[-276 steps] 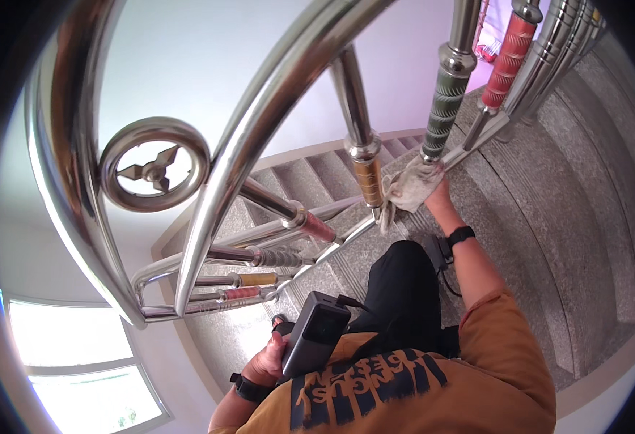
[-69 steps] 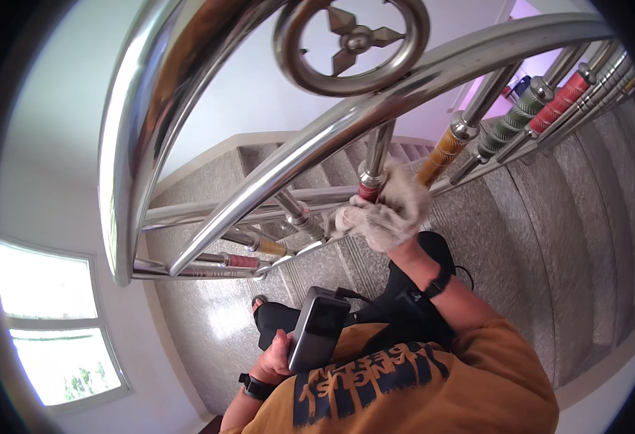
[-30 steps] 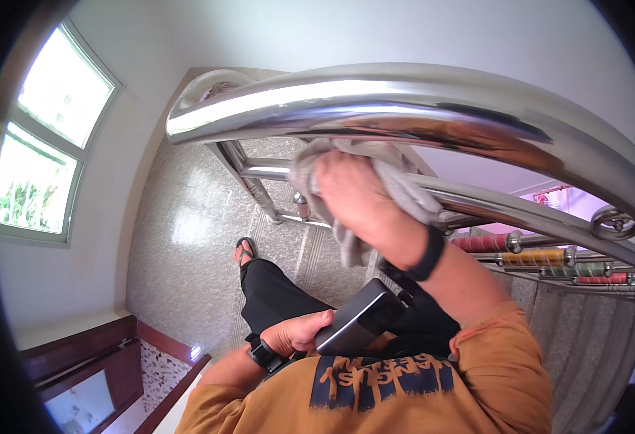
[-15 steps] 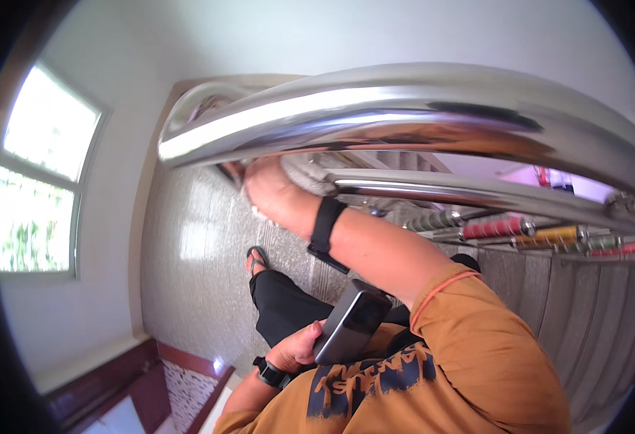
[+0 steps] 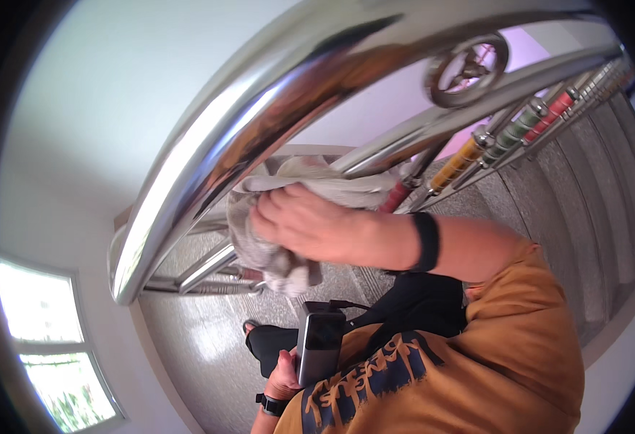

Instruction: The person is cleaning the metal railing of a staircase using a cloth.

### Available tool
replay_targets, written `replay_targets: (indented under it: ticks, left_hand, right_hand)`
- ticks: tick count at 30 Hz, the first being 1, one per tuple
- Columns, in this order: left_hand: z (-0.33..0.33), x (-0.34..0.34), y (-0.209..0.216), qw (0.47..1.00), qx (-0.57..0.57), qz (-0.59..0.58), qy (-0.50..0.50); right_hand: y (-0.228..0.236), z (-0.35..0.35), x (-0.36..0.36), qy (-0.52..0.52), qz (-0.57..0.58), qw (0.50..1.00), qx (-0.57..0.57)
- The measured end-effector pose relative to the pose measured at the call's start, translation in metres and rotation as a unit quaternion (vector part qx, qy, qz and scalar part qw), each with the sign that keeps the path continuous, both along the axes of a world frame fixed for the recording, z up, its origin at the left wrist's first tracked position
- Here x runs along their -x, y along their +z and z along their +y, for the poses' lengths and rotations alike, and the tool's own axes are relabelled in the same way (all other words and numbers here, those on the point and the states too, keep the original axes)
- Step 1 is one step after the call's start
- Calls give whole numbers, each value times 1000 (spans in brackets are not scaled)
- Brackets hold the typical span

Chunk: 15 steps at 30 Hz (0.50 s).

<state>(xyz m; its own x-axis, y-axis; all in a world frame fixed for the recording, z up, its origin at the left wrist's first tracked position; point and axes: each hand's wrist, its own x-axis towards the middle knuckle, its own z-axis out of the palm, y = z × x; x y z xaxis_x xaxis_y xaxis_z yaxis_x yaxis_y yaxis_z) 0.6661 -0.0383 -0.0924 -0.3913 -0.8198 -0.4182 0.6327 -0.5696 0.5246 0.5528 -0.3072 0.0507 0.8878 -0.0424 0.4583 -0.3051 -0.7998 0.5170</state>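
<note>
A crumpled grey-white cloth (image 5: 277, 271) is bunched in my right hand (image 5: 299, 220), whose fingers are closed over it. Part of the cloth lies against the lower steel rail (image 5: 404, 148) of the staircase railing, just under the thick, shiny handrail (image 5: 209, 163). Close to my body, my left hand (image 5: 283, 377) grips a grey box-shaped device (image 5: 322, 351), which looks like a power bank with a black cable at its top. The left fingers are mostly hidden behind the device.
Balusters with yellow (image 5: 458, 163), green and red sleeves line the railing, below a round metal ornament (image 5: 468, 70). Grey stone steps (image 5: 549, 188) curve along the right. A bright window (image 5: 64, 347) is set in the pale wall at the left. My sandalled foot (image 5: 249, 327) stands on the landing.
The view has turned, so the railing now slants up to the right. My right hand and the cloth have moved along the lower rail and show more fully. The left hand keeps the device.
</note>
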Motion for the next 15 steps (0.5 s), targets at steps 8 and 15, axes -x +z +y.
replay_targets:
  ticks: [8, 15]
  left_hand:
    - [-21, 10, -21, 999, -4, 41, -30]
    - [-43, 43, 39, 988, -52, -141, -30]
  right_hand:
    - [-8, -48, 118, 53, -229, 964, -125]
    - [-30, -55, 141, 55, -512, 748, -419]
